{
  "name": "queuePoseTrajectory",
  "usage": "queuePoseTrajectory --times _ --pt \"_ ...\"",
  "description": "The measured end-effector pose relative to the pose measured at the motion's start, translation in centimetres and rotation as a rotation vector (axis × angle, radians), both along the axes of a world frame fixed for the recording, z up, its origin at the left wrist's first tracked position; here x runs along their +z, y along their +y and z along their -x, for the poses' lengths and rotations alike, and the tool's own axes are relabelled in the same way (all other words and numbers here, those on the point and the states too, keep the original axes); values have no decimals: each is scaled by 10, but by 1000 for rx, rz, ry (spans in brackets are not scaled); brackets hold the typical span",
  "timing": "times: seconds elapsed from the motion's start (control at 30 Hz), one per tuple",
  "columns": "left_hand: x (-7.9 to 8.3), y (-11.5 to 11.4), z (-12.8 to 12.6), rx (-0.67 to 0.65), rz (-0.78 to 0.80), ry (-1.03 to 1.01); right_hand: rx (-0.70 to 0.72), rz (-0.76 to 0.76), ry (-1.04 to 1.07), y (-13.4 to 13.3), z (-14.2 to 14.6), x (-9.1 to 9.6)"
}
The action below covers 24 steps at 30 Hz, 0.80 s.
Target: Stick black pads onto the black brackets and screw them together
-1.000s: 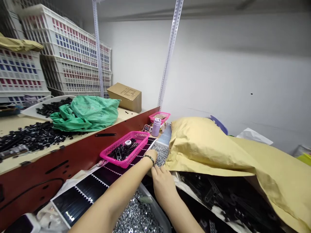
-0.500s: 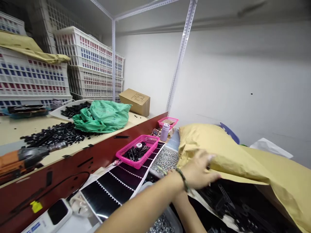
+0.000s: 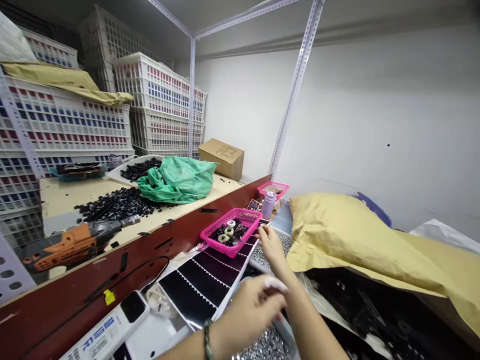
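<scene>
My right hand (image 3: 270,245) reaches forward to the near corner of a pink basket (image 3: 245,216) that holds black parts and white rings. Its fingers are drawn together in a pinch, and what they hold is too small to name. Under this hand lies a tray of silver screws (image 3: 258,256). My left hand (image 3: 249,310), with a bracelet on the wrist, hovers over a bin of silver screws (image 3: 267,347) at the bottom edge. Motion smears it and its fingers look curled. Left of both hands lies a black sheet with scalloped strips (image 3: 198,285).
A yellow bag (image 3: 337,230) covers a heap of black plastic parts (image 3: 375,310) on the right. A red-brown board (image 3: 150,250) edges a bench with an orange power drill (image 3: 75,242), loose black parts (image 3: 116,202), a green bag (image 3: 176,180) and a cardboard box (image 3: 221,157). White crates (image 3: 161,110) stand behind.
The view has swung to the left. My left hand has come back from the yellow bag to the screw bin. My right hand has moved forward to the pink basket.
</scene>
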<state>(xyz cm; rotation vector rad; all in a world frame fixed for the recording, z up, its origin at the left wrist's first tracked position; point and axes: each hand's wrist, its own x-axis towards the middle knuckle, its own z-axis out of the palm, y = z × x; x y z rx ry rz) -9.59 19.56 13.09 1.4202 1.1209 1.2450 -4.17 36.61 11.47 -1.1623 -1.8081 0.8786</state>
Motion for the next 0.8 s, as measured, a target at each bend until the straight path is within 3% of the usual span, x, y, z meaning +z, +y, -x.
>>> queuePoseTrajectory --times 0.1,0.2,0.27,0.43,0.57,0.8 --pt "-36 24 30 170 101 250 -2 -49 -336 -4 -42 -22" --pt "-64 47 45 183 155 374 62 -98 -654 -17 -73 -43" --pt "-73 57 45 180 140 457 82 -163 -808 -22 -78 -52" --pt "-74 58 31 139 -31 768 114 -316 -1030 -23 -68 -59" --pt "-72 62 21 89 -66 967 84 -356 -1133 -22 -60 -59" --pt "-63 75 20 141 -36 1035 108 -363 -1167 -31 -58 -58"
